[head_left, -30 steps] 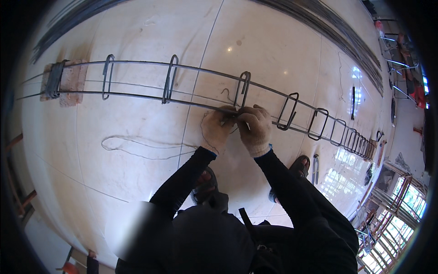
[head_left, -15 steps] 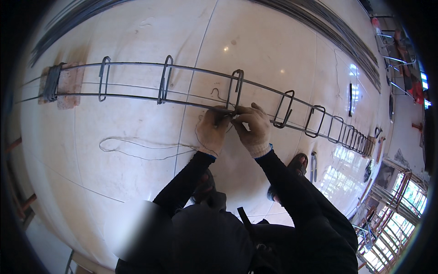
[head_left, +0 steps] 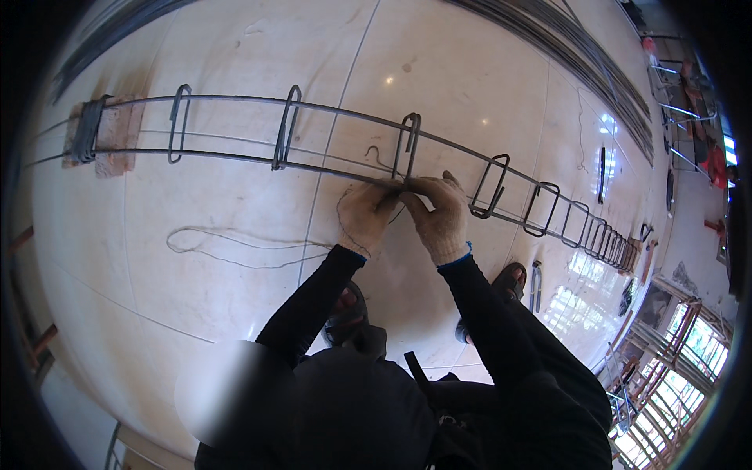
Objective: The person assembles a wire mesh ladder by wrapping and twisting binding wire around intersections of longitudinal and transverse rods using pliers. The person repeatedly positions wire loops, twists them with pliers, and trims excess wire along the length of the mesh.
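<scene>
A long rebar frame [head_left: 235, 98] of thin steel bars with rectangular stirrups runs across the floor in front of me. Both gloved hands meet at the near lower corner of one stirrup [head_left: 414, 135]. My left hand [head_left: 365, 215] is closed on thin tie wire [head_left: 170, 236], which passes over the glove and trails in a long loop to the left. At the same corner, my right hand [head_left: 440, 218] pinches with thumb and forefinger, apparently on the wire; the fingertips partly hide it. A curved wire end [head_left: 379, 160] sticks up beyond the near bar.
The frame's left end rests on a reddish block [head_left: 117, 137] beside a dark wrapped bundle [head_left: 84, 129]. Pliers [head_left: 536, 287] lie near my right foot [head_left: 511, 280]. Bundles of loose bars [head_left: 564, 55] lie at the far side. Several stirrups are bunched at the right end.
My hands stay at the same stirrup corner, with the right fingers drawn slightly closer around it. The view has shifted a little.
</scene>
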A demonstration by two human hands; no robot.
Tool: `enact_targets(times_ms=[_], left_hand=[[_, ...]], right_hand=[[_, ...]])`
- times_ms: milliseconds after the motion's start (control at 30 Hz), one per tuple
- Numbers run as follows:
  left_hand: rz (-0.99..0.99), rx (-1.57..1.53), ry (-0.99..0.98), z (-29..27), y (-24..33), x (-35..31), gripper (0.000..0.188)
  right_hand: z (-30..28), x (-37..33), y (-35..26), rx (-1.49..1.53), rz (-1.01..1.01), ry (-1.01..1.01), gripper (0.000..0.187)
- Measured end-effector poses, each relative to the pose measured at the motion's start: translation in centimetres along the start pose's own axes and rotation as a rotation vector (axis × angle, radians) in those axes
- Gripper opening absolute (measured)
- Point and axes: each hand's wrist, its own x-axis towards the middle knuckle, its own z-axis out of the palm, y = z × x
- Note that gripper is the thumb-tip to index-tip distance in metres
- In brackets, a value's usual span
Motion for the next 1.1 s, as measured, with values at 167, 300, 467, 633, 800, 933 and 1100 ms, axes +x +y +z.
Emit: enact_targets(times_ms=[167,300,467,633,800,933,1100], left_hand=[[-0.02,-0.025,0.008,0.2,-0.4,-0.2,0.017],[0.06,0.042,-0.019,-0.4,-1.0,0.3,0.013],[0.063,0.032,-0.04,-0.3,-0.9,0.3,0.013],[0.079,0.094,-0.016,-0.1,-0.9,0.0,0.017],[0.077,0.069,-0.019,-0.4,-0.8,0.2,0.021],[0.05,0.064,-0.039,-0.1,-1.2,0.0,0.023],[-0.132,0.003,-0.058,-0.6,0.7,-0.1,0.027]], right_hand=[[0.0,0.5,-0.9,-0.006,-0.018,-0.052,0.025],[-1.4,0.9,-1.3,0.132,0.053,-0.172,0.031],[-1.6,0.1,0.1,0.033,0.027,-0.134,0.039],[-0.4,0.0,-0.4,0.024,-0.035,-0.002,0.034],[0.1,0.3,-1.7,0.06,0.061,0.0,0.022],[0.0,0.4,-0.6,0.062,-0.014,-0.001,0.022],[-0.5,-1.0,0.7,0.115,0.111,0.237,0.02]])
